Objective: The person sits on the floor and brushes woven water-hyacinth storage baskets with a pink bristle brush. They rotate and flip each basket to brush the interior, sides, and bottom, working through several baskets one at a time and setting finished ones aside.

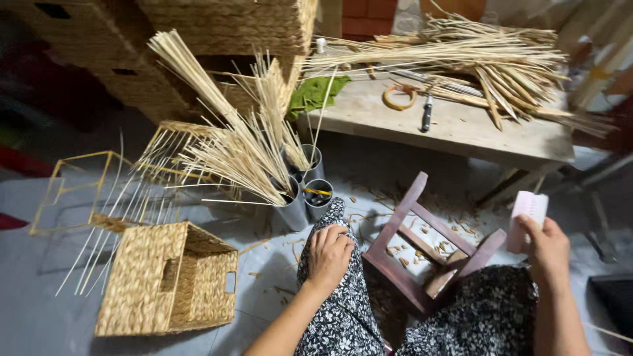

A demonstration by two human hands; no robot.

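Right hand (547,247): closed around the lower end of a pale pink block (528,217), which is held upright above the right knee.
Pink block: flat and rectangular, with fine ribs seen along its top edge.
Left hand (328,254): laid palm down on the left knee, fingers loosely bent, nothing gripped.
Wooden stool (428,254): dark red-brown, placed between both hands, tipped on the floor.
Woven basket (165,280): found left of the left hand, on its side.
Grey tubes (310,191): filled with straw stalks, just beyond the left hand.
Counter (461,125): seen further ahead, covered by reeds.
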